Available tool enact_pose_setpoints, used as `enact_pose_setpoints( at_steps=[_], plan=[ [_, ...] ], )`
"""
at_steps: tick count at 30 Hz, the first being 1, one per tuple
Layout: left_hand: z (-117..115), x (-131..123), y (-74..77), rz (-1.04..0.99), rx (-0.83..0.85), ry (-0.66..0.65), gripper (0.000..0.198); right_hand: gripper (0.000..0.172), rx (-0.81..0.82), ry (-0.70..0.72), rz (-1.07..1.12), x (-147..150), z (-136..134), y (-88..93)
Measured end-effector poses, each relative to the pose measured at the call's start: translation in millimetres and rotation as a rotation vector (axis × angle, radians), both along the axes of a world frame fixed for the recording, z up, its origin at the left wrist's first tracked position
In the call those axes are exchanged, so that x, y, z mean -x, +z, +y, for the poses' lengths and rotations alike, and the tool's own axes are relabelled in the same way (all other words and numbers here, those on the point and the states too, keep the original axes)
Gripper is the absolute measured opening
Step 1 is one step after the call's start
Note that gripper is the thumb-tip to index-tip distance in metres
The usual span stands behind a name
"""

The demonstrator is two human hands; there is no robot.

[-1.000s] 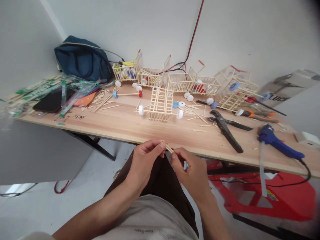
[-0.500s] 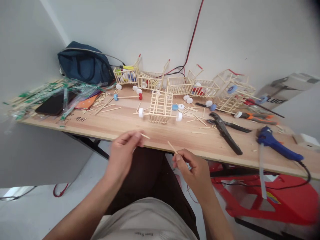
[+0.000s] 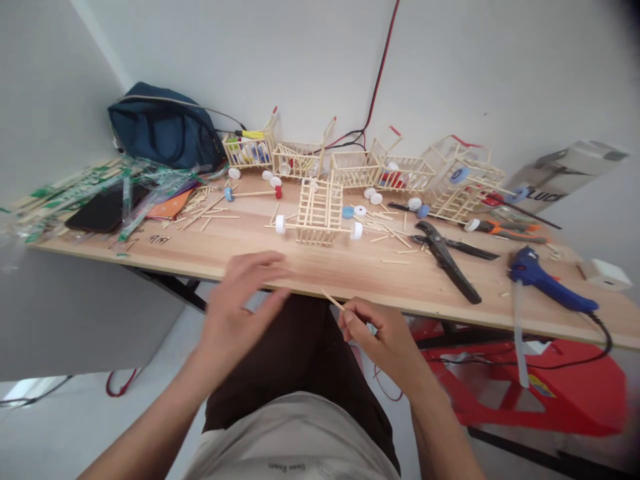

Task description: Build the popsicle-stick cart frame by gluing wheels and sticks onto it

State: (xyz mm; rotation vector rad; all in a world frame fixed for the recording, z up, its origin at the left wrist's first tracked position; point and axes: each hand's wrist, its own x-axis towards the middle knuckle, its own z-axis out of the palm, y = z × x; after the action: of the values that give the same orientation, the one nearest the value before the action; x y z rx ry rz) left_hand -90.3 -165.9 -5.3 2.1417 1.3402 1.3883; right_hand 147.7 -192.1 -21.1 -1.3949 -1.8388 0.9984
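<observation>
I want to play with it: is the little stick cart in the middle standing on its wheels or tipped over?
Tipped over. The stick cart lies with its slatted side facing up, and its two white wheels stick out sideways on the wooden table.

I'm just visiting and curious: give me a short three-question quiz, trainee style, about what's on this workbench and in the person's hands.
1. True or false: the right hand pinches a thin wooden stick.
2. Which tool lies nearest the table's right end? A) black pliers B) blue glue gun C) dark blue bag
3. Fill in: the stick cart lying mid-table has ____ wheels at its near corners.

Key
1. True; the left hand is open and holds nothing.
2. B; the pliers lie nearer the middle, the bag at the far left by the wall.
3. White.
</observation>
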Motion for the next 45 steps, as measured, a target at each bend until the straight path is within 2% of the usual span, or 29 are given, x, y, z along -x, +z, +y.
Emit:
enact_pose_setpoints(
  at_steps=[3,5,11,16,21,26,28,31,34,35,38,40,45],
  plan=[
    [-10.3,-38.0,-1.6,0.048,0.053,-0.296,0.015,0.021,-0.054,0.055,-0.041,-0.7,0.4,7.5],
    [-8.5,-49.6,-4.4,0.069,0.095,-0.383,0.011,0.023,-0.096,0.070,-0.083,-1.1,0.4,10.1],
    [-3.3,-51.6,-9.2,0.109,0.250,-0.352,0.009,0.021,-0.120,0.104,-0.225,-1.4,0.3,7.4],
    [-5.6,-52.4,-11.2,0.089,0.333,-0.323,0.009,0.022,-0.109,0.104,-0.262,-1.7,0.0,9.3],
    [-8.6,-57.7,-15.9,-0.041,0.395,-0.290,0.008,0.022,-0.119,0.091,-0.287,-1.7,-1.1,10.5],
    [-13.3,-63.4,-19.0,-0.199,0.597,-0.246,0.006,0.022,-0.078,0.073,-0.278,-4.2,-2.3,14.5],
    [-13.9,-65.1,-18.3,-0.293,0.674,-0.237,0.007,0.020,-0.067,0.015,-0.262,-14.2,0.7,19.0],
    [-12.9,-65.6,-16.9,-0.420,0.746,-0.257,0.008,0.027,-0.192,-0.265,-0.302,-47.2,13.5,25.0],
    [-10.8,-63.9,-17.3,-0.502,0.777,-0.291,0.012,0.037,-0.393,-0.501,-0.525,-94.8,32.7,27.5],
    [-10.1,-63.3,-18.0,-0.516,0.784,-0.293,0.013,0.040,-0.402,-0.561,-0.618,-109.9,38.6,27.7],
    [-8.6,-62.2,-21.7,-0.530,0.800,-0.277,0.015,0.043,-0.133,-0.630,-0.759,-139.5,50.2,26.8],
    [-7.9,-61.9,-24.0,-0.535,0.810,-0.279,0.014,0.043,0.012,-0.627,-0.816,-142.2,54.1,25.0],
    [-7.3,-58.9,-24.9,-0.526,0.829,-0.281,0.016,0.037,0.029,-0.679,-1.053,-119.9,67.4,23.5]
  ],
)
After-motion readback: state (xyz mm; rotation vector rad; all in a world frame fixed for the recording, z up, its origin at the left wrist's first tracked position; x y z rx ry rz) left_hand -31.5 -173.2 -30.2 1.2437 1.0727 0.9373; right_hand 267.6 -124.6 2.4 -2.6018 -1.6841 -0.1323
